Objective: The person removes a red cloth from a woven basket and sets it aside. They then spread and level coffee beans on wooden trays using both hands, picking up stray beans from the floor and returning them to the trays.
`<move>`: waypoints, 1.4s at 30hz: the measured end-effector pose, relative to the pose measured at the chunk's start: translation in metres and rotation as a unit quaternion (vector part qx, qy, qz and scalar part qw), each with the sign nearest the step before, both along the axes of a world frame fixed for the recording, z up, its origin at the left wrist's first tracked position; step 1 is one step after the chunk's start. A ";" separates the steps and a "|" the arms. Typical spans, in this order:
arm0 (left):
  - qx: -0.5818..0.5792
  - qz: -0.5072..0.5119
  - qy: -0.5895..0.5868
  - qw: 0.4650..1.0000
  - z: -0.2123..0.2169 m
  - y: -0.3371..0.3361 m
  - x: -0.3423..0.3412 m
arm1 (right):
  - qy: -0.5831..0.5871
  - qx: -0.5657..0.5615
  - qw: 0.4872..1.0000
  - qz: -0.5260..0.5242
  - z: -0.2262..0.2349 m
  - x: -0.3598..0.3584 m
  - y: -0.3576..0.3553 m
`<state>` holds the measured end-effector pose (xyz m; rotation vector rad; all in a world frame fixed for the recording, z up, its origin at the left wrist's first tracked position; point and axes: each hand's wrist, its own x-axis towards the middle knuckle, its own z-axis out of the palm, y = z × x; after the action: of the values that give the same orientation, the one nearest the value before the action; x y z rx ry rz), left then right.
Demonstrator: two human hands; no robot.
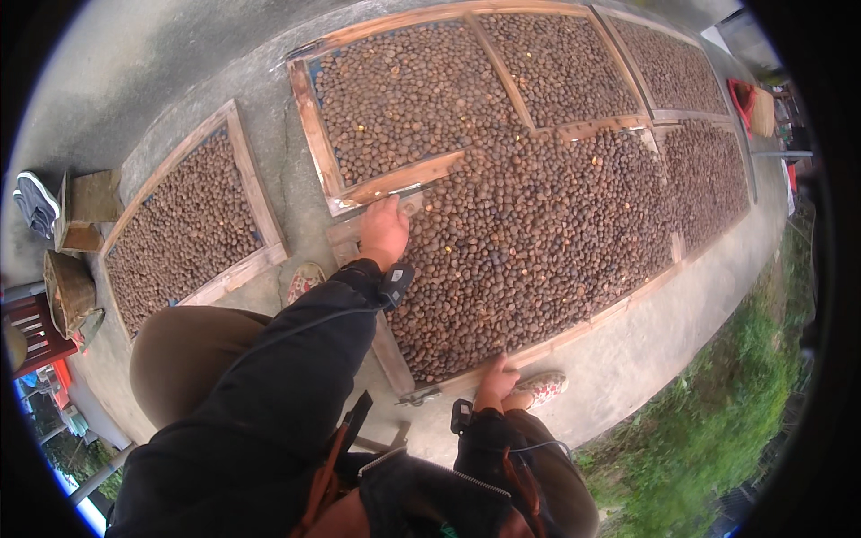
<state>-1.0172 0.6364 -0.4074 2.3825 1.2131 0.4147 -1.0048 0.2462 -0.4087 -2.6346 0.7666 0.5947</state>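
Wooden drying frames lie across the concrete floor [628, 359], and we lean over the largest of them, a wooden-edged tray [392, 354] heaped with brown round nuts [538, 224]. Our left hand [386, 231] reaches forward to the tray's far left corner, where its frame meets the next tray [404, 99]; the fingers curl down onto the wooden rail and the edge of the nuts, though we cannot tell whether its grip is pressed on the wood or merely resting there. Our right hand [495, 381] sits at the tray's near edge, fingers spread and laid flat on the rail, pinching nothing. Each wrist carries a small black device strapped over a dark sleeve. A patterned shoe [543, 387] stands just beside the right hand, another [305, 280] near the left arm. Off to the left lies a separate tray [193, 224] of the same nuts, with wooden blocks [85, 211] and a woven basket [67, 287] beyond it. Green weeds [717, 430] border the floor on the right.
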 end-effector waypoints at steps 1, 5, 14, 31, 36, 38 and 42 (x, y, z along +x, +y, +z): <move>-0.005 0.000 0.011 1.000 0.000 0.000 0.001 | 0.001 -0.003 1.000 0.000 0.000 0.000 0.000; -0.017 0.006 -0.002 1.000 -0.003 0.004 0.001 | 0.014 -0.013 1.000 0.017 0.001 0.000 0.000; -0.092 0.125 -0.001 0.988 -0.013 0.004 0.006 | 0.014 -0.010 1.000 0.011 -0.001 0.000 0.001; -0.229 0.050 0.161 0.959 0.015 0.011 0.010 | -0.010 0.037 0.999 -0.016 -0.008 0.001 -0.008; -0.218 0.040 0.167 0.961 0.016 0.014 0.010 | 0.003 0.033 0.999 -0.011 -0.004 0.003 -0.004; -0.212 0.041 0.167 0.962 0.016 0.013 0.010 | -0.001 0.034 0.999 -0.008 -0.003 0.003 -0.004; -0.195 0.046 0.167 0.966 0.016 0.011 0.011 | -0.012 0.026 1.000 0.003 -0.003 0.002 -0.004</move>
<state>-1.0060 0.6478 -0.3917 2.1085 1.4015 -0.1968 -1.0031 0.2422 -0.4121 -2.5924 0.7260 0.5769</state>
